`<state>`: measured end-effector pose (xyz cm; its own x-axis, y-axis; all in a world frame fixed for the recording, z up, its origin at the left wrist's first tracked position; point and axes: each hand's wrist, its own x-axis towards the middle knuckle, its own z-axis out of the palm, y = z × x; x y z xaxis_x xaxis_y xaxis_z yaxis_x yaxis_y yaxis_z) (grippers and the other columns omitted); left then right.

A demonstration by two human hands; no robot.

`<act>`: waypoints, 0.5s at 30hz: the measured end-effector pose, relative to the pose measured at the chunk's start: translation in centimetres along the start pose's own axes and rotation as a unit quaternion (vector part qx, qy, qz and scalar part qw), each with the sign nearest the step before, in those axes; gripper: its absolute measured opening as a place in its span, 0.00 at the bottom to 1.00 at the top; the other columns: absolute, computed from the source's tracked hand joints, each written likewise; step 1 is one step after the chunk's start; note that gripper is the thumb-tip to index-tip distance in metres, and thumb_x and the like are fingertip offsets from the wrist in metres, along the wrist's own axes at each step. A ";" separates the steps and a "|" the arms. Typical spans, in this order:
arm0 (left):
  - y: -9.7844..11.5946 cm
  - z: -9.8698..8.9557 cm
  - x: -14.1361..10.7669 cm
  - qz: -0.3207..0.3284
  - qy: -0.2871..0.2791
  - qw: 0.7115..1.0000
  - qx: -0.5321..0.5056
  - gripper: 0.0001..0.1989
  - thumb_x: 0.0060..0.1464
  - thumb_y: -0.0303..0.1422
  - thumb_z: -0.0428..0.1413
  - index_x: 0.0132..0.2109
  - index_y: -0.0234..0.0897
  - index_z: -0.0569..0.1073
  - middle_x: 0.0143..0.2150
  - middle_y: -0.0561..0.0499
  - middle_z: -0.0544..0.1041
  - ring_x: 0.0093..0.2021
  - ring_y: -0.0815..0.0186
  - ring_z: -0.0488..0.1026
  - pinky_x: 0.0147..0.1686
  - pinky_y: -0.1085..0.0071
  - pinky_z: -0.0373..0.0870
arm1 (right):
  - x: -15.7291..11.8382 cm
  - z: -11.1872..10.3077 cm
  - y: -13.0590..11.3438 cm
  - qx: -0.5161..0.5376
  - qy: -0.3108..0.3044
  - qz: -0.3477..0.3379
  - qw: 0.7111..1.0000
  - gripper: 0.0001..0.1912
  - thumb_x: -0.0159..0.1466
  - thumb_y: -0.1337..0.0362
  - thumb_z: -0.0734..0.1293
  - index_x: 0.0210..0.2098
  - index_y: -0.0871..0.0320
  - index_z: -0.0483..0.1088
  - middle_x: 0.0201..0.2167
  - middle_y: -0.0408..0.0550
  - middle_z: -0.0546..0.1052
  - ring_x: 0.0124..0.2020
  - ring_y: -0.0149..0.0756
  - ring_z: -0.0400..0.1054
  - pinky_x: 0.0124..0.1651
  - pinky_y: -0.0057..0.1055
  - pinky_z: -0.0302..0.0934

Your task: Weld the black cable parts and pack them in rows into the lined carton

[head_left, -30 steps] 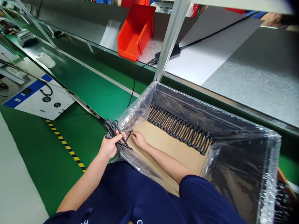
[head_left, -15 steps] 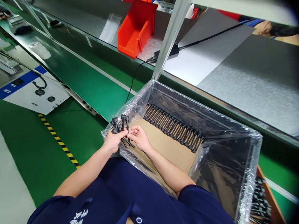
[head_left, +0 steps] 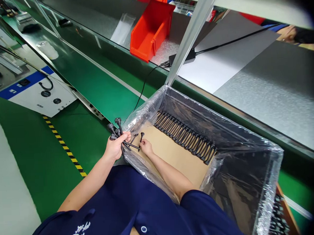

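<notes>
My left hand (head_left: 116, 146) is closed round a bunch of black knob-headed rods (head_left: 118, 122), their heads up and thin ends sticking out to the right. My right hand (head_left: 147, 147) pinches a single black knob-headed rod (head_left: 142, 135), upright and apart from the bunch. Both hands are over the near left corner of a box lined with clear plastic (head_left: 276, 150). Inside it, a brown cardboard sheet (head_left: 171, 155) carries a tight row of similar black rods (head_left: 185, 135) along the far wall.
A red open bin (head_left: 152, 31) stands on the shelf beyond, left of a metal post (head_left: 185, 43). A black power adapter (head_left: 181, 57) trails a cable. An orange-brown container (head_left: 286, 209) of black parts sits at lower right. Another person's hand (head_left: 287, 32) shows at upper right.
My right hand has drawn away from the left, taking one rod out of the bunch. The left hand keeps the rest. The whole view has shifted slightly.
</notes>
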<state>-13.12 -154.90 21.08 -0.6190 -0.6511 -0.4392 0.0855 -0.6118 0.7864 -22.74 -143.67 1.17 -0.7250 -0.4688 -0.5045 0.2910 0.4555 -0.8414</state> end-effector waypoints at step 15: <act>-0.2 -0.8 0.1 -0.003 -0.022 1.000 -0.007 0.11 0.40 0.30 0.68 0.33 0.31 0.78 0.34 0.46 0.80 0.35 0.65 0.77 0.39 0.70 0.73 | 2.9 -0.7 2.1 -0.517 -0.118 -0.273 0.803 0.14 0.68 0.66 0.55 0.36 0.60 0.72 0.44 0.55 0.69 0.45 0.42 0.60 0.47 0.32 0.54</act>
<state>-12.57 -155.20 20.53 -0.6538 -0.6269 -0.4237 0.0920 -0.6216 0.7779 -24.65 -143.57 -1.90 -0.3939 -0.8873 -0.2400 -0.7923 0.4601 -0.4008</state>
